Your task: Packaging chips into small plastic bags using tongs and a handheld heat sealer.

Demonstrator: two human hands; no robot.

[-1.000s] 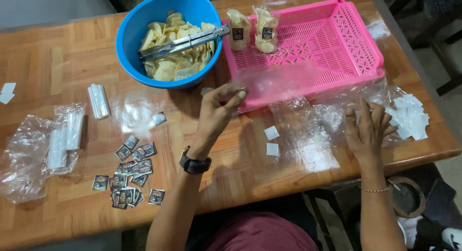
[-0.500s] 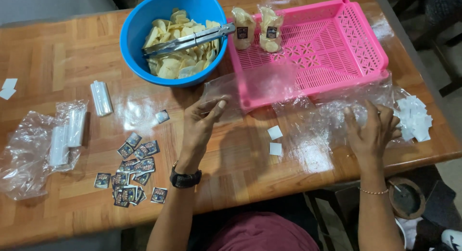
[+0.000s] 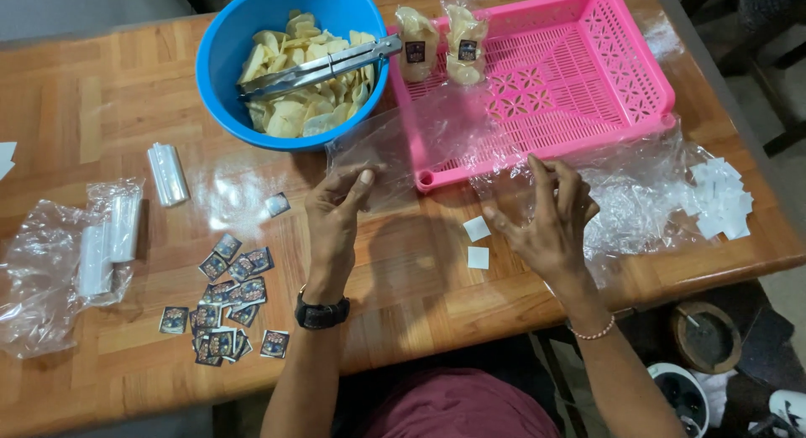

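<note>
Left hand (image 3: pixel 336 216) pinching clear bag (image 3: pixel 395 148); right hand (image 3: pixel 550 220) open above wooden table (image 3: pixel 101 94).

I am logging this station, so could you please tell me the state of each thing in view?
Clear plastic bag: empty, pinched by left hand.
Right hand: on loose plastic bags.
Blue bowl: holds chips, tongs across.
Pink basket: two filled bags inside.
Small labels: scattered.
</note>
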